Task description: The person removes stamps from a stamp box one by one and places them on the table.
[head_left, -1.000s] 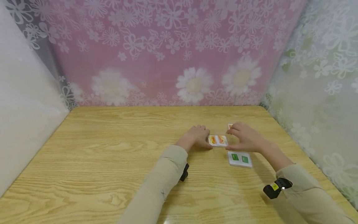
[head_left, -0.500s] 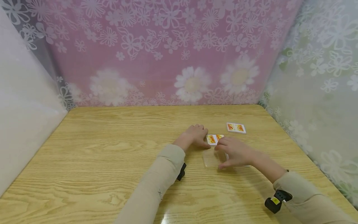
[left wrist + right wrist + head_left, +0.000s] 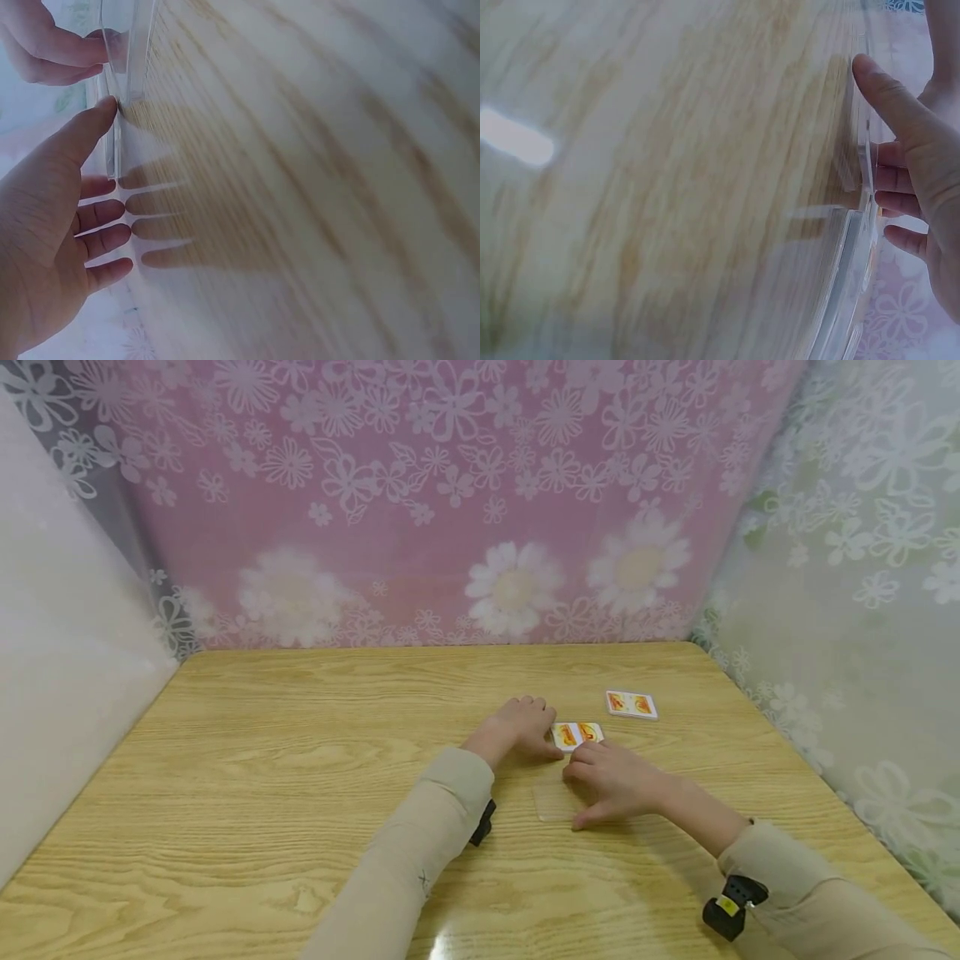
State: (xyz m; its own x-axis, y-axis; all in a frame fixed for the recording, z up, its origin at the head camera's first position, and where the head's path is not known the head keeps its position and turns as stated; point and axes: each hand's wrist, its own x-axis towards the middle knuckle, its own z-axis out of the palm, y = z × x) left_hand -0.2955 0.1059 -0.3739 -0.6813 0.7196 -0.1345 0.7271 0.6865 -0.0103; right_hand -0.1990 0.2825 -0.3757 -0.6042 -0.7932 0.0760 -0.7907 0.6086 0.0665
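My left hand [image 3: 519, 727] holds the left end of a flat clear case with orange-pictured cards [image 3: 567, 737], lying on the table. In the left wrist view, its thumb and index fingertip sit at two ends of the case's edge, the other fingers stretched out beside them. Nearer the front, my right hand [image 3: 617, 783] grips a flat clear plastic piece [image 3: 551, 802], fingers at the far side and thumb at the near side. In the right wrist view the thumb tip is right at the clear edge [image 3: 866, 142]. Whatever lies beneath that palm is hidden.
A second orange-pictured card case [image 3: 632, 704] lies at the back right. The wood-grain table [image 3: 300, 777] extends widely to the left. Flowered pink [image 3: 412, 527] and pale curtains [image 3: 862, 610] enclose its back and sides.
My right hand has moved left and toward the front from beside the left-held case, uncovering the back case. The green-pictured case has gone from sight, and the clear piece shows. My left hand stays put.
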